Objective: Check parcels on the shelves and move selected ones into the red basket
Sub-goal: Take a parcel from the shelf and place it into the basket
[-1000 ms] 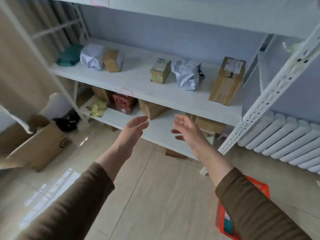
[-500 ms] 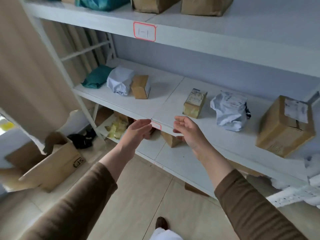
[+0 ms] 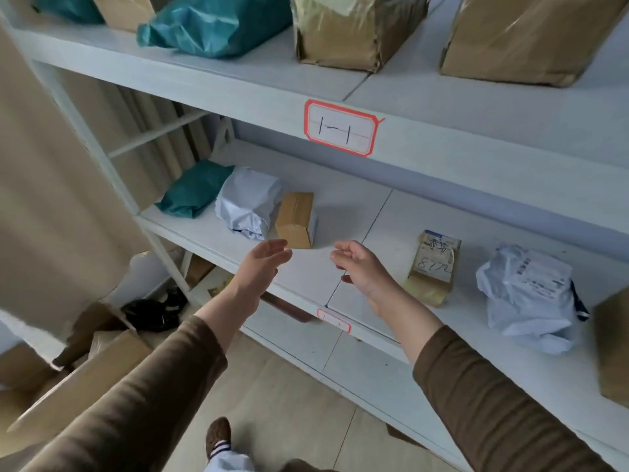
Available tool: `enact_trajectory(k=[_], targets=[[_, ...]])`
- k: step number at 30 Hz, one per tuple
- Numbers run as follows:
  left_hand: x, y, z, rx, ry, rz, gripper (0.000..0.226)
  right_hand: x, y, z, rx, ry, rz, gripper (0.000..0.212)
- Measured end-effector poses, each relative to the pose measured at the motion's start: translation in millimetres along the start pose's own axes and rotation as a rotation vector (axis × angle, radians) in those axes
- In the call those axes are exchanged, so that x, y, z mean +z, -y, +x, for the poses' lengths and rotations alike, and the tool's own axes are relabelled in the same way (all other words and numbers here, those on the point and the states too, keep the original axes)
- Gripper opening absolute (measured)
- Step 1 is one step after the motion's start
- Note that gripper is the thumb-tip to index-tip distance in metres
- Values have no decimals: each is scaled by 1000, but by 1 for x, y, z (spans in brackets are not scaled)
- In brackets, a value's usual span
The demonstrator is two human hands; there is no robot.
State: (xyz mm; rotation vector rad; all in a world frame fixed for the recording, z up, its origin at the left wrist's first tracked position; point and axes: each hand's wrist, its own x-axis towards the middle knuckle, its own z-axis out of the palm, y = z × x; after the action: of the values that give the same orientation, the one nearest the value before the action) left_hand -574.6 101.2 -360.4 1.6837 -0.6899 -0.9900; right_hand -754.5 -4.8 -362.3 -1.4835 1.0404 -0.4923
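Both hands out over the near edge of the middle shelf (image 3: 340, 212), empty. Left hand (image 3: 262, 264) palm facing right, fingers nearly straight, loose, holding nothing. Right hand (image 3: 360, 267) palm facing left, fingers loosely curled, holding nothing. Brown sleeves on both arms.

Small box (image 3: 295, 219): brown cardboard, taped, lies just beyond the left fingertips, not clearly touching. Just left of it, pressed against it, a white crumpled bag (image 3: 246, 202). Further left, a teal bag (image 3: 194, 189) at the shelf end. Right of the right hand, a tan packet (image 3: 434, 267) with a white label and handwritten digits, the near end yellowish. Further right, a second white bag (image 3: 526, 298) with printed label, wrinkled. At the right frame edge, part of a brown carton (image 3: 612, 345).

Top shelf: teal bag (image 3: 211, 22), a plastic-wrapped brown box (image 3: 350, 28), a large brown box (image 3: 531, 35), another at far left, cut off. Red-bordered tag (image 3: 340, 127) on the top shelf edge reads "1-1"; smaller red tag (image 3: 333, 324) on the middle shelf edge, unreadable.

Floor left: open cardboard carton (image 3: 78, 379), something black behind it. Shoe (image 3: 218, 434) at bottom. Red basket not in view.
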Motion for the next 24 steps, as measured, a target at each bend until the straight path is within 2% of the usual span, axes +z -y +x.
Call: enact_trajectory(k=[3, 7, 9, 13, 15, 17, 20, 24], targets=[[-17, -1, 52, 5, -10, 19, 49, 22, 6, 40, 16, -62, 3, 39], [-36, -1, 118, -30, 55, 48, 59, 61, 17, 93, 80, -166, 38, 44], [-43, 0, 150, -66, 95, 61, 53, 80, 19, 118, 130, -228, 50, 52], [-45, -4, 193, -136, 228, 111, 21, 105, 19, 154, 240, -350, 60, 68], [-45, -1, 207, -161, 313, 113, 20, 111, 16, 161, 304, -373, 120, 73], [-45, 3, 217, -192, 385, 127, 28, 116, 12, 163, 349, -391, 164, 70], [-42, 14, 225, -202, 399, 169, 41, 122, 9, 156, 352, -378, 162, 53], [-43, 15, 203, -143, 445, 151, 51, 133, 14, 124, 302, -493, 198, 44]])
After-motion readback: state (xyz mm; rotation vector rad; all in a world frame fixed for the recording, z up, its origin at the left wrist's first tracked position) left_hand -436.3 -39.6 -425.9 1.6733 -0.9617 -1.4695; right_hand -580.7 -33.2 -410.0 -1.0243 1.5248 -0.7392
